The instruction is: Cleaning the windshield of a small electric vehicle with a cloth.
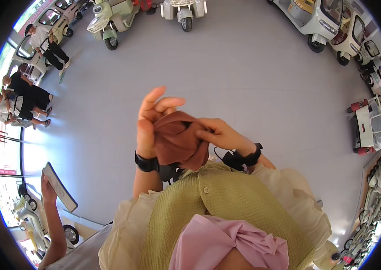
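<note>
A reddish-brown cloth [177,146], bunched into loose folds, is in front of my chest. My right hand [221,133] pinches its right edge, with the thumb on top of the fabric. My left hand [155,107] is raised at the cloth's left side, its fingers spread and bent. The cloth lies against that palm and hides part of it; the fingertips grip none of it. Black straps circle both wrists, the left strap [145,163] and the right strap [254,155], each with a small dark device.
Close on my left, another person's hand [48,189] holds a tablet [61,188]. Several people stand farther left, one in a white shirt [42,38]. Three-wheeled vehicles line the room, including a pale green one [109,22] and a white one [321,24]. Grey floor [244,67] lies between.
</note>
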`<state>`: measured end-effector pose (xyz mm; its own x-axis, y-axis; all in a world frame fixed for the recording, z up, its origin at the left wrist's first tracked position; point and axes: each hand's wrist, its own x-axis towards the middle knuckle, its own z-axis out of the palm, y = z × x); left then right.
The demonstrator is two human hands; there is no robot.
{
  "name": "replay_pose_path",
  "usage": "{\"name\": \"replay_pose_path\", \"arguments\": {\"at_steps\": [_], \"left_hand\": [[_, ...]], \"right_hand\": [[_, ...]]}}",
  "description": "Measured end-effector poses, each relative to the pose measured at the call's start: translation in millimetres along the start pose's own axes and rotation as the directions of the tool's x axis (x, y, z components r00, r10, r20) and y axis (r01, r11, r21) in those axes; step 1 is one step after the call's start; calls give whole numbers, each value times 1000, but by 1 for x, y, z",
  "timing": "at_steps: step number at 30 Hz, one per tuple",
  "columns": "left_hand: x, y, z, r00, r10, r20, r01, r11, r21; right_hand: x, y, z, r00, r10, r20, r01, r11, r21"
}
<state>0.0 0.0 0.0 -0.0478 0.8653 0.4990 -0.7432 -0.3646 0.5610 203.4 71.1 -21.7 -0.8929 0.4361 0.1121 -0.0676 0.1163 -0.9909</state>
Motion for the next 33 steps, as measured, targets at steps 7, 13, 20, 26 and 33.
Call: {"name": "replay_pose_path", "arguments": {"at_steps": [7, 13, 20, 26, 33], "left_hand": [[97, -60, 37, 916, -337, 219, 47, 632, 774], [146, -130, 41, 911, -410, -32, 191, 351, 917], [209, -124, -17, 862, -435, -259, 444, 403, 801], [292, -127, -119, 942, -220, -252, 329, 469, 820], [424, -108, -197, 818, -569, -84, 316, 323, 892]], "right_hand": [[-50, -11, -110, 700, -149, -698, 186, 982, -24], [-70, -34, -179, 572, -323, -754, 315, 935, -162], [-8, -37, -238, 645, -195, -739, 255, 966, -33], [90, -12, -304, 717, -38, -696, 98, 994, 47], [228, -11, -408, 678, -17, -735, -58, 995, -76]]}}
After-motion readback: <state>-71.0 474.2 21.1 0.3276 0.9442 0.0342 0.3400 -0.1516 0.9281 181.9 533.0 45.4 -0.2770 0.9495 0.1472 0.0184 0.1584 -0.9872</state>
